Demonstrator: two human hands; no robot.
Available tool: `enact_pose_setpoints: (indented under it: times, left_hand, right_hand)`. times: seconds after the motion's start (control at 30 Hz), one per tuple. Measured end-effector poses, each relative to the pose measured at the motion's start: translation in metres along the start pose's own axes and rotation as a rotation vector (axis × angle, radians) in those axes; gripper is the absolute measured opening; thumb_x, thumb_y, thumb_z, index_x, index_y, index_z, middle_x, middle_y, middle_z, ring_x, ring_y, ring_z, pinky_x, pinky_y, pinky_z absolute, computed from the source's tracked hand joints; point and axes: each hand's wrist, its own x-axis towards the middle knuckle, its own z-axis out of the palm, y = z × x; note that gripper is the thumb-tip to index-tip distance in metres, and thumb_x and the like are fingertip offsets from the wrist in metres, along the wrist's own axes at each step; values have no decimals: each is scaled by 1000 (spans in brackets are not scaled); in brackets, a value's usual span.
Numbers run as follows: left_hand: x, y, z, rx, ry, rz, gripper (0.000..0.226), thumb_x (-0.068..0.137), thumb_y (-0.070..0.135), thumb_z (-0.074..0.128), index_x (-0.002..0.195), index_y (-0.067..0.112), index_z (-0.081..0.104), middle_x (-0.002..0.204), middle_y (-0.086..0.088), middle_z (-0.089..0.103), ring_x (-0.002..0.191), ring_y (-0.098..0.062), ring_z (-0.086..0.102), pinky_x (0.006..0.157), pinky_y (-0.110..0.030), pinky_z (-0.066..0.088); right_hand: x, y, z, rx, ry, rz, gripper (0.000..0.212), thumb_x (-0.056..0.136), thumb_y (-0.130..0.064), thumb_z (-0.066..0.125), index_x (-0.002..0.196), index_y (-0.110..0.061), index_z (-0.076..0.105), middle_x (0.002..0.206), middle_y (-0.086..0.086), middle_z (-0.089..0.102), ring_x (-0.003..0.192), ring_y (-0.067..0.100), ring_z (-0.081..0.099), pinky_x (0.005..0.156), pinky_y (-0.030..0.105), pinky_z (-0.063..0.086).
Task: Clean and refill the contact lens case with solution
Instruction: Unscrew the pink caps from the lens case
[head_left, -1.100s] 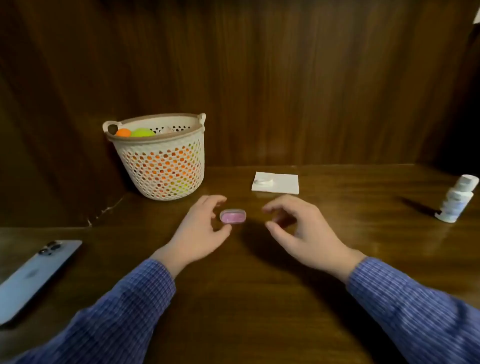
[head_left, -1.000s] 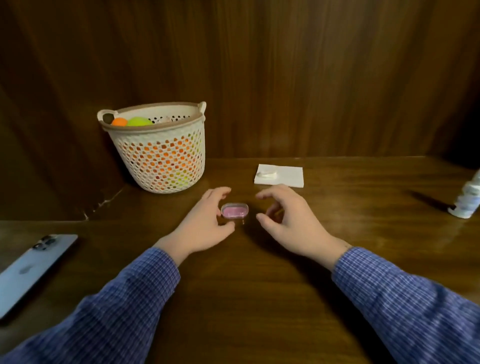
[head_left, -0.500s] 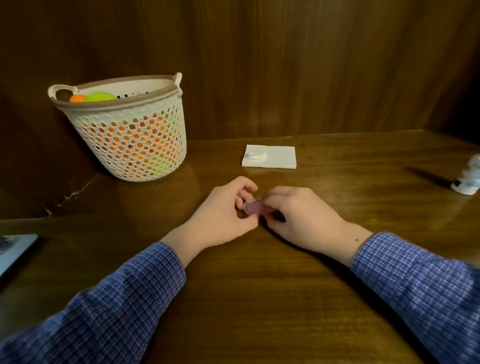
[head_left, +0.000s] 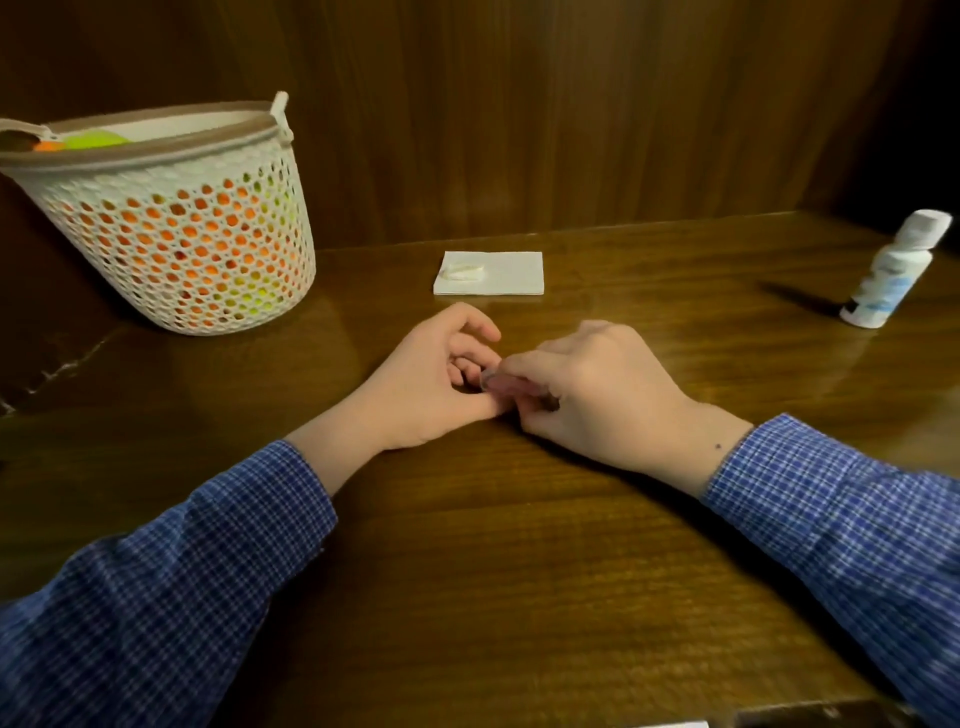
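Note:
The small pink contact lens case (head_left: 503, 383) sits low over the wooden table, pinched between both hands, and only a sliver of it shows. My left hand (head_left: 431, 382) grips its left end with thumb and fingers. My right hand (head_left: 597, 395) covers its top and right side with thumb and fingertips closed on it. The white solution bottle (head_left: 891, 273) stands capped at the far right, well away from both hands. A white folded tissue (head_left: 506, 273) with a small white pad (head_left: 462, 271) on it lies just beyond my hands.
A perforated white basket (head_left: 171, 218) holding orange and green balls stands at the back left against the wooden wall. The table's front edge runs along the bottom right.
Both hands closed in from either side of the case and took hold of it. The view shifted, so the phone at the left is out of sight.

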Motion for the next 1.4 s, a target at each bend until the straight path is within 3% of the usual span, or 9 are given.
enact_pose_setpoints:
  times: [0.43, 0.6, 0.73, 0.83, 1.0, 1.17, 1.27, 1.4]
  left_hand:
    - [3, -4, -4, -81, -14, -54, 59, 72, 17, 93, 116, 29, 54, 99, 9, 77, 77, -11, 65, 74, -21, 59]
    - [1, -2, -4, -60, -17, -48, 67, 70, 24, 93, 123, 29, 52, 102, 8, 77, 87, -12, 70, 78, -23, 57]
    - [0, 0, -4, 3, -54, -55, 75, 70, 28, 93, 131, 29, 50, 108, 9, 76, 97, -10, 70, 83, -23, 55]
    - [1, 2, -4, 13, -87, -72, 80, 70, 26, 93, 135, 26, 48, 109, 8, 76, 93, -10, 67, 83, -25, 55]
    - [2, 5, -5, 41, -137, -91, 79, 71, 26, 93, 136, 27, 47, 107, 8, 74, 100, -15, 67, 88, -28, 54]
    - [2, 6, -5, 38, -140, -85, 79, 72, 26, 93, 136, 27, 47, 107, 6, 74, 101, -16, 67, 90, -30, 54]
    - [1, 4, -5, 38, -103, -86, 83, 69, 29, 94, 137, 28, 46, 107, 8, 74, 98, -12, 68, 87, -24, 54]
    - [2, 1, -4, 21, -83, -78, 84, 68, 29, 95, 136, 29, 47, 103, 10, 75, 94, -7, 67, 84, -20, 54]
  right_hand:
    - [2, 0, 4, -15, 30, -10, 24, 91, -26, 71, 114, -20, 74, 88, -3, 76, 79, 16, 70, 75, 40, 53]
    - [4, 5, -1, 70, 21, 1, 36, 89, -34, 71, 123, -23, 71, 96, -7, 76, 83, 10, 70, 80, 36, 56]
    - [3, 21, -5, 296, 95, 125, 45, 89, -39, 70, 131, -23, 65, 97, -12, 76, 81, 4, 71, 74, 24, 60]
    - [0, 29, 3, 471, 219, 299, 29, 90, -26, 74, 119, -25, 67, 95, -16, 74, 87, 0, 70, 74, 15, 57]
    - [5, 34, 15, 575, 260, 503, 7, 90, -24, 77, 94, -23, 71, 87, -14, 72, 84, 2, 69, 72, 20, 59]
    - [3, 32, 10, 548, 232, 473, 4, 90, -25, 76, 93, -22, 75, 93, -11, 72, 86, 8, 69, 73, 27, 60]
    - [-2, 29, -2, 501, 281, 356, 9, 88, -29, 75, 89, -21, 75, 90, -8, 70, 82, 13, 66, 67, 21, 56]
    - [-9, 28, -4, 513, 47, 365, 17, 87, -40, 69, 92, -26, 78, 81, -11, 74, 76, 8, 68, 65, 26, 58]
